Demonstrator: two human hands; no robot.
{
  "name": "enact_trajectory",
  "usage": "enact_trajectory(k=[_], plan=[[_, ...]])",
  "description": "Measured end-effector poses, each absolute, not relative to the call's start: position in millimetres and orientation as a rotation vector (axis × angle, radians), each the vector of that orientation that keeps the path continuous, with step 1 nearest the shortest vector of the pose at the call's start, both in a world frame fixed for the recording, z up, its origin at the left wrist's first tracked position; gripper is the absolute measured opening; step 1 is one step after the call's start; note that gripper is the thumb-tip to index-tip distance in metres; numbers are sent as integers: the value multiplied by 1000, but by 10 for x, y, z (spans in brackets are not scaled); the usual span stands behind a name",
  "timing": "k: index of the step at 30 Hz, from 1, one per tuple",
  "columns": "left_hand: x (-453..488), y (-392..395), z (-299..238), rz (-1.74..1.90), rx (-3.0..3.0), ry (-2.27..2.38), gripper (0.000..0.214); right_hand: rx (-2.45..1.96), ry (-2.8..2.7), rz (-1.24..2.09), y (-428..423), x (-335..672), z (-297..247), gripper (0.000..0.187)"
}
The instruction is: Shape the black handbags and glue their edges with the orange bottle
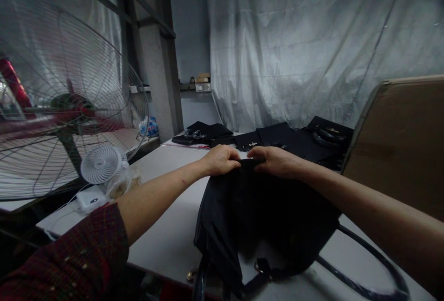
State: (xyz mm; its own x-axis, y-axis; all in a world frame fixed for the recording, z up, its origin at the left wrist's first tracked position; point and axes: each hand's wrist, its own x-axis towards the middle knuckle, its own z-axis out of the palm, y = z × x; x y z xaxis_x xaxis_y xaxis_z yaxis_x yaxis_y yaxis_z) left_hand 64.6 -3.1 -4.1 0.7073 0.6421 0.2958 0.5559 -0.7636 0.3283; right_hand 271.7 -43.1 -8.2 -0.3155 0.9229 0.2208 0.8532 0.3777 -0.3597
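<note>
The black bag (222,218) was on the white desk (166,208), in front of the person, with its far edge lifted a little. The left hand (218,158) had this edge in its grip, which was almost closed, the thumb and the fingers pinching the cloth. The right hand (277,160) held the same edge just beside it, and its grip was also narrow around the cloth; only a small gap was between the two hands. At the near side of the bag there was a strap with a metal buckle (258,265). A shiny black handle (378,254) curved out to the right of the bag. Behind the bag, several black articles (277,137) lay on the desk. To the right of the bag stood a cardboard box (398,144). To its left was a small white fan (100,164), and farther left a large fan (74,107).
</note>
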Motion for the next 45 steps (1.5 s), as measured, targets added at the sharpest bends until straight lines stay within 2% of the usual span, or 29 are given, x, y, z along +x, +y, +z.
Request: enact_trajectory(k=[2, 9, 14, 17, 21, 28, 36, 45], plan=[[653, -41, -47, 587, 2692, 970, 17, -1537, -2261, 262, -434, 2770, -106, 41], [641, -36, -70, 628, 2722, 931, 15, -1526, -2284, 155, -442, 2688, -79, 22], [631, -39, -60, 694, 2821, 891, 12, -1536, -2288, 25, -453, 2554, -40, 17], [612, -25, -61, 625, 2688, 903, 13, -1556, -2250, -38, -456, 2557, -44, 18], [526, -12, -94, 536, 2358, 1010, 29, -1550, -2251, -31, -420, 2642, -67, 18], [481, -110, -106, 556, 2081, 1123, 23, -1436, -2345, -20, -346, 2643, -75, 21], [477, -82, -118, 710, 2347, 1156, 18, -1428, -2368, -172, -391, 2420, -63, 23], [534, -192, -72, 659, 2374, 1096, 19, -1367, -2550, -143, -462, 2446, 1, 24]])
